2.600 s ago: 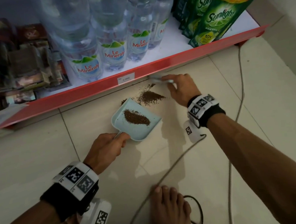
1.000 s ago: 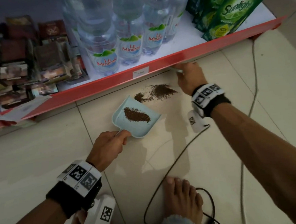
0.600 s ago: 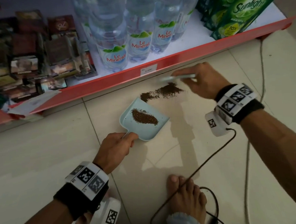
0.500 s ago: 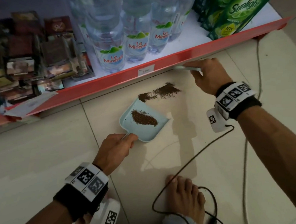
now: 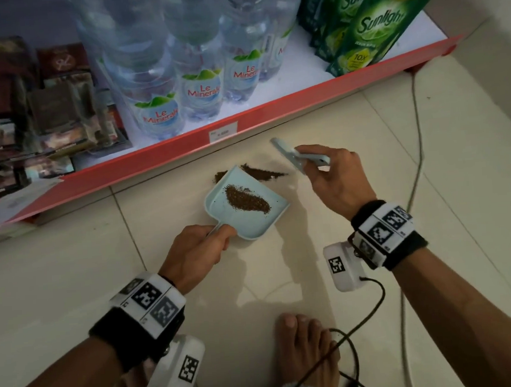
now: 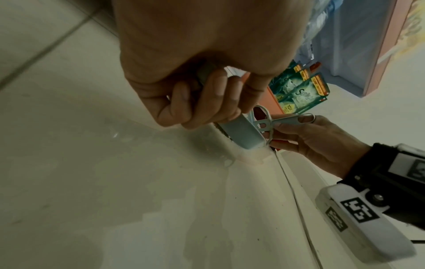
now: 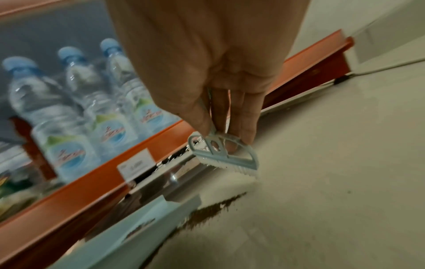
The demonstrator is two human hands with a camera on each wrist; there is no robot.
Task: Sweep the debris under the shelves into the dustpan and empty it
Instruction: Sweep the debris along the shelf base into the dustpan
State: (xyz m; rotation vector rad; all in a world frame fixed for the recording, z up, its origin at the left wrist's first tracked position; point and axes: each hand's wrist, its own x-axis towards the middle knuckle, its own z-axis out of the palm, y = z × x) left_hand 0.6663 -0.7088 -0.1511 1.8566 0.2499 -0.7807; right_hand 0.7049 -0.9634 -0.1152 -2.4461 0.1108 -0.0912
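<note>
Ahead of both our hands, the red shelf [image 5: 272,110] edge overhangs the floor. Our left hand [image 5: 196,253] grips the dustpan [image 5: 246,203] handle, debris [image 5: 263,174] just beyond its lip; our right hand [image 5: 336,181] pinches the brush [image 5: 288,159] just right of that debris.

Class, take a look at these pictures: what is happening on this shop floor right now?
A person crouches by a red shelf of water bottles, sweeping brown debris. The left hand grips the handle of a pale blue dustpan resting on the tiled floor, with a heap of debris already in it. The right hand holds a small brush just beyond the pan's lip. A streak of loose debris on the tile at the pan's front edge is not yet swept in.
</note>
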